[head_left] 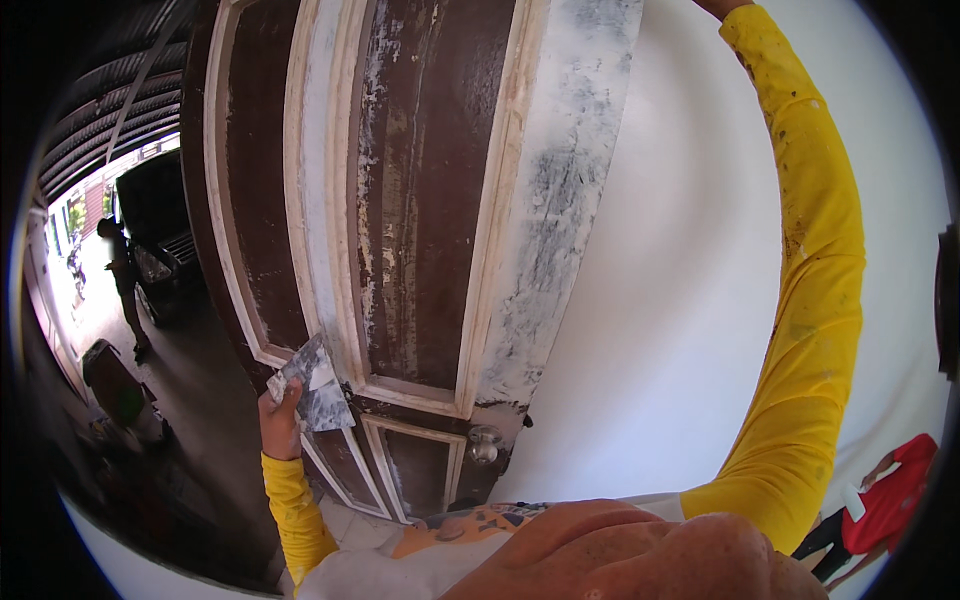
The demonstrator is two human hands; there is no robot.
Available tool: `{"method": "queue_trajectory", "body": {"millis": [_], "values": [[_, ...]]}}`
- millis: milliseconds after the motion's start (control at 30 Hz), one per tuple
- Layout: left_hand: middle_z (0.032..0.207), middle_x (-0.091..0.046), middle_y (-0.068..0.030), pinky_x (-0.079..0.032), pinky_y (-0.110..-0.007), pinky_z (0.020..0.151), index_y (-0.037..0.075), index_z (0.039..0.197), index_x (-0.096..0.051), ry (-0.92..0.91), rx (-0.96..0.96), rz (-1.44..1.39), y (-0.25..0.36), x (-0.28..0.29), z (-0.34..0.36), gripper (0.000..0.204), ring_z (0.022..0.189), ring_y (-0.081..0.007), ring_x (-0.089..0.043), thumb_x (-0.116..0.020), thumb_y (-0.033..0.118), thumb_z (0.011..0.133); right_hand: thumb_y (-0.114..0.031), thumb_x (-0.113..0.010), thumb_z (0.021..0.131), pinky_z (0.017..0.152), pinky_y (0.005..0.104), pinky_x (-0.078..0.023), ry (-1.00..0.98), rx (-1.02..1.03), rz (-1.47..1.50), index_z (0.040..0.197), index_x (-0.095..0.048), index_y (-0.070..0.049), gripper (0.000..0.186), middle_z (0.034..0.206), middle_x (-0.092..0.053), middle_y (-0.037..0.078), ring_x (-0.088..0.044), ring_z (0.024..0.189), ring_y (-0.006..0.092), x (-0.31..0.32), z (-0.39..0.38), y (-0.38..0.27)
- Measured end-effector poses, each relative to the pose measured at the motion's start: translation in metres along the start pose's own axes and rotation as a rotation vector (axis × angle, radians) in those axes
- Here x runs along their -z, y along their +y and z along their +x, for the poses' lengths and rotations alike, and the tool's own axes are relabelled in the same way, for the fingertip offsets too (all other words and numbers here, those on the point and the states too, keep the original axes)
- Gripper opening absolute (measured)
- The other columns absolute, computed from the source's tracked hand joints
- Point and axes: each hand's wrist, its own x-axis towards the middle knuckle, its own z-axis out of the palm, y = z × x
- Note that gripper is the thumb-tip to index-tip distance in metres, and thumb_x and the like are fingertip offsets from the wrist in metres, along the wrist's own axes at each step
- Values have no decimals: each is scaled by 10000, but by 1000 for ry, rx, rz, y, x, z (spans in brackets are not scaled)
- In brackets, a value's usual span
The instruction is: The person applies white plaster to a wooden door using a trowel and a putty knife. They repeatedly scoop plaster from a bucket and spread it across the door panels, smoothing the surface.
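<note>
My left hand [280,422] grips a flat grey plate [322,392] smeared with white putty, thumb over its edge. It is held up in front of the lower part of a brown panelled door [425,230]. White filler coats the panel frames and the door's right-hand stile [560,190], where grey patches show through. The brown panels look scuffed and flaked. My right arm, in a stained yellow sleeve [815,240], reaches high along the right side. Only the base of my right hand [724,5] shows at the top edge; its fingers are cut off from view.
A round metal doorknob [484,444] sits low on the door's right side. White wall [660,300] adjoins the door. At left, a dark vehicle [160,235] and a standing person [122,275] are farther off. Someone in a red shirt [893,495] stands at lower right.
</note>
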Motion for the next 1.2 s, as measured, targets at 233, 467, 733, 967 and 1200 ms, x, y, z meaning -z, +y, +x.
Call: {"method": "queue_trajectory", "body": {"millis": [233, 467, 733, 967, 1200], "values": [[955, -686, -33, -449, -309, 864, -29, 1044, -695, 80, -19, 204, -8, -5, -4, 290, 897, -121, -584, -667, 252, 977, -26, -584, 840, 1110, 428, -402, 24, 70, 35, 1245, -692, -180, 446, 1331, -647, 26, -508, 1304, 313, -23, 8, 7], [971, -671, -39, -445, -315, 881, -24, 1031, -689, 24, -115, 328, -17, -26, 9, 279, 914, -137, -578, -671, 249, 977, 28, -561, 805, 1133, 422, -390, -34, 63, 10, 1268, -674, -160, 512, 1363, -633, 26, -468, 1353, 311, -24, -7, 10], [942, -682, -32, -449, -309, 852, -36, 1035, -688, -4, -61, 273, -8, -47, 10, 323, 894, -122, -573, -666, 281, 983, 78, -552, 768, 1071, 432, -414, 39, 5, 39, 1244, -675, -140, 538, 1345, -641, 28, -524, 1276, 311, -21, -52, 16], [986, -688, -27, -456, -303, 868, -38, 1065, -684, 19, -190, 419, -16, -34, -2, 307, 922, -119, -584, -656, 257, 985, 52, -567, 768, 990, 428, -453, 88, -154, -36, 1211, -678, -100, 481, 1295, -645, 60, -573, 1112, 304, -3, -90, -22], [990, -685, -29, -459, -300, 875, -18, 1073, -696, -27, -140, 213, -27, -53, 10, 290, 920, -122, -590, -676, 255, 975, -51, -489, 826, 730, 452, -540, -234, -481, 42, 1099, -702, -75, 347, 1083, -709, 122, -629, 858, 356, 27, -10, -24]]}}
